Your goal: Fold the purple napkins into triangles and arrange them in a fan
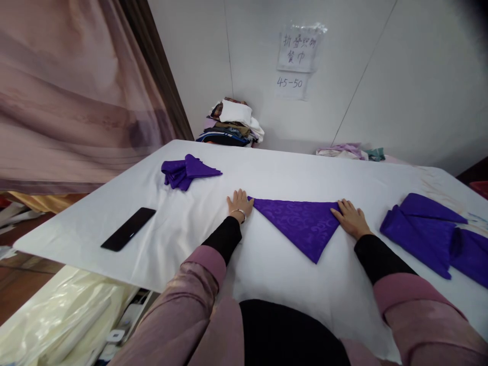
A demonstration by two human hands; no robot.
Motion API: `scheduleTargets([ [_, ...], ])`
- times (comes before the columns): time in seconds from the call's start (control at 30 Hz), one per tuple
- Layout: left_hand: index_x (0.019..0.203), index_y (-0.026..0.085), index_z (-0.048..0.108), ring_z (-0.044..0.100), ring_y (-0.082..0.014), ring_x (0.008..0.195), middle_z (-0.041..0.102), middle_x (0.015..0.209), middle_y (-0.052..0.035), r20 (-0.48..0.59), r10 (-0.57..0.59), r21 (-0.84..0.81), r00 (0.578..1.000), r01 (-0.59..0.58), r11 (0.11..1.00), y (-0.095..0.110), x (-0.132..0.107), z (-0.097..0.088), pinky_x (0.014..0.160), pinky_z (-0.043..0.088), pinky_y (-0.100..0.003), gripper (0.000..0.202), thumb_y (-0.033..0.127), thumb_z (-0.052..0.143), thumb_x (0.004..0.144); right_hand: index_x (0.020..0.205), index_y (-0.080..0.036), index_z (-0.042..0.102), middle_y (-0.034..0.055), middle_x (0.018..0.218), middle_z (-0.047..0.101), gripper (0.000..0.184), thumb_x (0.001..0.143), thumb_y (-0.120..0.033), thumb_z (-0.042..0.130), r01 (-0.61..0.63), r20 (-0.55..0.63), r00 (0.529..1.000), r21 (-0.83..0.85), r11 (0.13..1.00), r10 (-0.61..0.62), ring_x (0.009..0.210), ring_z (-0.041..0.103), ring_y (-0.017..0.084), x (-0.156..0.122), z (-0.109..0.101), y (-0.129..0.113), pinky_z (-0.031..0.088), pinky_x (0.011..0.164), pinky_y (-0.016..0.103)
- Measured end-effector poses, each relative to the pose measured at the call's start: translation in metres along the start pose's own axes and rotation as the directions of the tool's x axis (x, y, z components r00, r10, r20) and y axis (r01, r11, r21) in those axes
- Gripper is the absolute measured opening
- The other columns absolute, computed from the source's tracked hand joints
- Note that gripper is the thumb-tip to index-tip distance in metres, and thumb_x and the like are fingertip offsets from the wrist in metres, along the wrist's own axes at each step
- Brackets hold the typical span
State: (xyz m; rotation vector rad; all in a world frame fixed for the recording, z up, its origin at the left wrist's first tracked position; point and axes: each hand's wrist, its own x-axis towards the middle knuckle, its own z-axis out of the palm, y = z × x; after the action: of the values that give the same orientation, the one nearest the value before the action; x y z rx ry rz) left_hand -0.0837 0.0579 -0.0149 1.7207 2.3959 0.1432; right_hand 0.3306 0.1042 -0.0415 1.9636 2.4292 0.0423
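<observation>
Purple triangular cloth (305, 223) on desk (190, 223), left hand (240, 206) at left corner, fingers (240, 194) spread, right hand (352, 220) at right corner, fingers narrower

On the bench (183, 223) lies the middle cloth (299, 226). From it, a phone (128, 229) rests at nine o'clock, a second cloth (186, 173) at ten, further cloths (417, 239) at three; behind the bench, a fabric stack (232, 124) at eleven, notes (296, 63) on the wall (255, 46) at twelve.

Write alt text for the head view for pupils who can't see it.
A left hand and right hand rest at the far corners of a purple cloth triangle on a white table. A bunched purple cloth and black phone lie left; more purple cloth lies right.
</observation>
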Motion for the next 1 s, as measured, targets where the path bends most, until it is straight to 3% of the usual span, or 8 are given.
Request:
scheduleTargets([
  [0.2, 0.144, 0.019, 0.029, 0.012, -0.025, 0.142, 0.02, 0.155, -0.0051, -0.042, -0.067, -0.014, 0.997, 0.067, 0.998, -0.001, 0.005, -0.006, 0.113, 0.013, -0.055, 0.057, 0.035, 0.02, 0.09, 0.144, -0.017, 0.028, 0.0125, 0.152, 0.024, 0.06, 0.095, -0.049, 0.015, -0.035, -0.021, 0.999, 0.041, 0.999, 0.036, 0.14, 0.018, 0.028, 0.001, -0.001, -0.003, 0.024, 0.106, 0.056],
  [0.33, 0.144, 0.016, 0.027, 0.013, -0.0258, 0.142, 0.019, 0.155, -0.0082, -0.088, -0.046, -0.015, 0.995, 0.045, 0.999, 0.02, 0.004, -0.016, 0.112, 0.015, -0.054, 0.057, 0.034, 0.02, 0.091, 0.144, -0.016, 0.027, 0.0115, 0.152, 0.024, 0.062, 0.094, -0.051, 0.016, -0.062, -0.024, 0.998, 0.058, 0.996, 0.064, 0.14, 0.018, 0.027, 0.0, -0.004, -0.007, 0.024, 0.107, 0.054],
  [0.43, 0.144, 0.016, 0.028, 0.01, -0.0242, 0.143, 0.019, 0.155, -0.007, -0.143, 0.19, 0.017, 0.971, -0.19, 0.982, 0.056, -0.009, -0.013, 0.114, 0.007, -0.051, 0.06, 0.043, 0.02, 0.092, 0.144, -0.017, 0.027, 0.0112, 0.152, 0.023, 0.06, 0.094, -0.049, 0.017, -0.06, -0.015, 0.998, 0.048, 0.997, 0.061, 0.14, 0.017, 0.026, -0.001, -0.006, -0.008, 0.024, 0.107, 0.054],
  [0.57, 0.143, 0.02, 0.03, 0.008, -0.0231, 0.143, 0.019, 0.155, -0.0051, -0.071, 0.54, 0.02, 0.838, -0.541, 0.841, 0.103, -0.036, 0.008, 0.115, 0.002, -0.049, 0.068, 0.06, 0.017, 0.089, 0.143, -0.022, 0.031, 0.0105, 0.152, 0.024, 0.056, 0.095, -0.046, 0.016, -0.032, -0.007, 0.999, 0.027, 0.999, 0.032, 0.14, 0.016, 0.027, -0.002, -0.007, -0.007, 0.023, 0.107, 0.055],
  [0.67, 0.144, 0.021, 0.029, 0.007, -0.0257, 0.143, 0.018, 0.155, -0.0046, 0.026, 0.623, -0.009, 0.782, -0.623, 0.782, 0.117, -0.048, 0.023, 0.115, 0.002, -0.051, 0.076, 0.068, 0.019, 0.085, 0.143, -0.022, 0.029, 0.0117, 0.152, 0.024, 0.056, 0.095, -0.047, 0.016, -0.029, -0.008, 1.0, 0.031, 0.999, 0.03, 0.14, 0.018, 0.028, -0.002, -0.006, -0.006, 0.024, 0.106, 0.056],
  [0.8, 0.145, 0.016, 0.026, 0.008, -0.0304, 0.142, 0.017, 0.155, -0.0063, 0.085, 0.563, -0.042, 0.822, -0.561, 0.826, 0.106, -0.045, 0.027, 0.114, 0.005, -0.052, 0.086, 0.073, 0.015, 0.082, 0.144, -0.019, 0.028, 0.0125, 0.152, 0.024, 0.058, 0.095, -0.048, 0.016, -0.033, -0.011, 0.999, 0.037, 0.999, 0.033, 0.14, 0.017, 0.028, 0.0, -0.005, -0.005, 0.024, 0.106, 0.056],
  [1.0, 0.146, 0.015, 0.022, 0.005, -0.0274, 0.143, 0.013, 0.156, -0.0088, 0.069, 0.384, 0.023, 0.921, -0.386, 0.922, 0.061, -0.021, 0.016, 0.114, 0.005, -0.051, 0.091, 0.076, 0.012, 0.079, 0.145, -0.019, 0.026, 0.0113, 0.152, 0.023, 0.06, 0.094, -0.049, 0.017, -0.041, -0.017, 0.999, 0.041, 0.998, 0.041, 0.14, 0.017, 0.027, 0.0, -0.004, -0.005, 0.025, 0.106, 0.055],
])
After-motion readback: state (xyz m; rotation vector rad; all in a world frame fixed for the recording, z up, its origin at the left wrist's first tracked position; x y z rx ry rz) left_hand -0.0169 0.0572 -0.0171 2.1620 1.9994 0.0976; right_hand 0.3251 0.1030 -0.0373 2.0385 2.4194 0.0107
